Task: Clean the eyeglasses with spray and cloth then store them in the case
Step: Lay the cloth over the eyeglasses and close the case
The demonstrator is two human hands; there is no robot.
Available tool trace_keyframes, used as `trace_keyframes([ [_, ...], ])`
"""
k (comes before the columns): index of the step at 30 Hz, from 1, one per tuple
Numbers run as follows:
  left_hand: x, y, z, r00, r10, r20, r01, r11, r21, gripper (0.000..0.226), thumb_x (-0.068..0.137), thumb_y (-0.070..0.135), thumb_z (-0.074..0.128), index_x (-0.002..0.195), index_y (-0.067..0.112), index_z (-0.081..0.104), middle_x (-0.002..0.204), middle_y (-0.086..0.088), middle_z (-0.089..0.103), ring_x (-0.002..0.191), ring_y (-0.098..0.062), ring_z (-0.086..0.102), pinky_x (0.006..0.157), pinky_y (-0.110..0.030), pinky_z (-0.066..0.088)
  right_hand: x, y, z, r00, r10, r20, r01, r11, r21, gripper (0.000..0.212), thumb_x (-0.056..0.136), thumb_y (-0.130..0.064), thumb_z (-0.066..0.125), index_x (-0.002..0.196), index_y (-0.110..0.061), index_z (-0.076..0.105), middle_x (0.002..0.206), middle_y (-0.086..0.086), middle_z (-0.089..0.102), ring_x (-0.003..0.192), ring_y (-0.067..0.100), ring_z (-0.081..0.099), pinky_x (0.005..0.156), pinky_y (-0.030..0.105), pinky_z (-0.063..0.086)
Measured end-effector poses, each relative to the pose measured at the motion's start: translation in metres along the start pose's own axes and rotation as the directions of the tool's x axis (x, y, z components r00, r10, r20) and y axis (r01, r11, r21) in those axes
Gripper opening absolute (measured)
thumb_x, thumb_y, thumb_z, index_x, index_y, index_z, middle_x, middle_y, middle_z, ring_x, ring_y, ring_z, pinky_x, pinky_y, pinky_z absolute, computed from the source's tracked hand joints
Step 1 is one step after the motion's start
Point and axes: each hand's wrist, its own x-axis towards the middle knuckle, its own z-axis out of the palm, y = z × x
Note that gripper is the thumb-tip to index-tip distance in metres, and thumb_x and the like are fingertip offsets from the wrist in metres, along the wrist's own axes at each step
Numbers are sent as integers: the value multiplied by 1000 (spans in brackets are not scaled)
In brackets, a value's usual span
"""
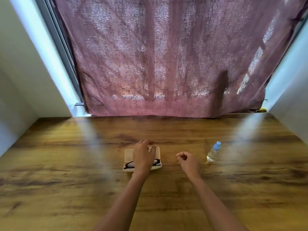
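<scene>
A cream eyeglass case [129, 155] lies open on the wooden table, its lid tipped away from me. Dark-framed eyeglasses [129, 164] rest in its near half, partly hidden. My left hand [144, 155] reaches over the case with its fingers spread on the lid's far edge; whether it grips the lid is unclear. My right hand [188, 161] hovers to the right of the case, fingers loosely curled, holding nothing. A small clear spray bottle [213, 153] with a blue cap stands further right. No cloth is in sight.
The wooden table [66, 180] runs to a window recess at the back, where a mauve patterned curtain [166, 64] hangs down to the tabletop. White walls close in on the left and right sides.
</scene>
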Motion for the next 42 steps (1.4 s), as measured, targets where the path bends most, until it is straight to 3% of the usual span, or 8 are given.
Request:
trace_keyframes([
  [6, -8, 45, 44, 978, 107, 177, -98, 993, -61, 16, 85, 19, 60, 99, 17, 69, 95, 3, 70, 77, -5, 56, 66, -16, 37, 15, 27, -23, 992, 56, -115, -59, 998, -26, 9, 83, -9, 62, 86, -13, 70, 91, 0, 70, 74, 7, 54, 59, 14, 36],
  [16, -18, 50, 93, 887, -92, 452, 80, 996, 47, 37, 84, 10, 58, 121, 14, 58, 117, -7, 65, 108, -21, 59, 88, -27, 46, 20, 47, -35, 995, 9, -103, -15, 998, -66, 21, 69, -24, 79, 84, -15, 67, 75, -6, 57, 70, 9, 52, 54, 8, 29],
  [25, -17, 51, 99, 857, -121, 500, 100, 993, 69, 18, 84, 8, 57, 96, 14, 69, 95, -4, 70, 81, -12, 60, 69, -20, 46, 21, 48, -31, 994, 43, -103, -51, 996, -78, 12, 79, -21, 70, 90, -15, 71, 90, 0, 70, 83, 14, 62, 69, 20, 43],
  [31, -3, 47, 81, 878, -100, 467, 119, 993, -11, 11, 85, 20, 62, 92, 18, 70, 86, 3, 68, 76, -7, 59, 66, -19, 45, 23, 24, -48, 991, -39, -131, 27, 996, -90, 15, 89, -23, 58, 97, -18, 69, 90, -6, 68, 71, 2, 54, 57, 9, 37],
  [33, 7, 53, 68, 900, -70, 429, 115, 990, -81, 11, 85, 23, 61, 89, 16, 69, 81, 3, 66, 74, -8, 58, 63, -18, 43, 25, 8, -56, 987, -55, -148, 47, 997, -59, 12, 89, -21, 57, 91, -18, 68, 81, -8, 62, 63, -3, 48, 47, 4, 33],
  [36, 22, 61, 45, 941, -13, 338, 81, 979, -188, 10, 85, 20, 57, 76, 17, 60, 70, 5, 57, 63, -7, 50, 51, -16, 35, 27, -17, -69, 982, -84, -168, 104, 988, 113, 12, 87, -15, 57, 77, -15, 64, 71, -5, 59, 61, 5, 50, 49, 7, 36],
  [39, 36, 64, 22, 948, 24, 318, 73, 954, -290, 16, 84, 18, 53, 69, 14, 54, 67, 1, 54, 63, -13, 49, 57, -24, 39, 30, -43, -77, 972, -118, -205, 172, 948, 267, 15, 85, -12, 56, 72, -15, 62, 66, -3, 59, 65, 12, 53, 54, 17, 37],
  [42, 42, 61, 2, 920, 95, 381, 72, 913, -401, 26, 77, 30, 50, 78, 5, 58, 77, -10, 60, 76, -29, 58, 73, -44, 51, 27, -72, -91, 961, -188, -202, 250, 902, 353, 22, 87, -11, 54, 66, -16, 57, 59, -6, 53, 54, 3, 48, 48, 11, 35],
])
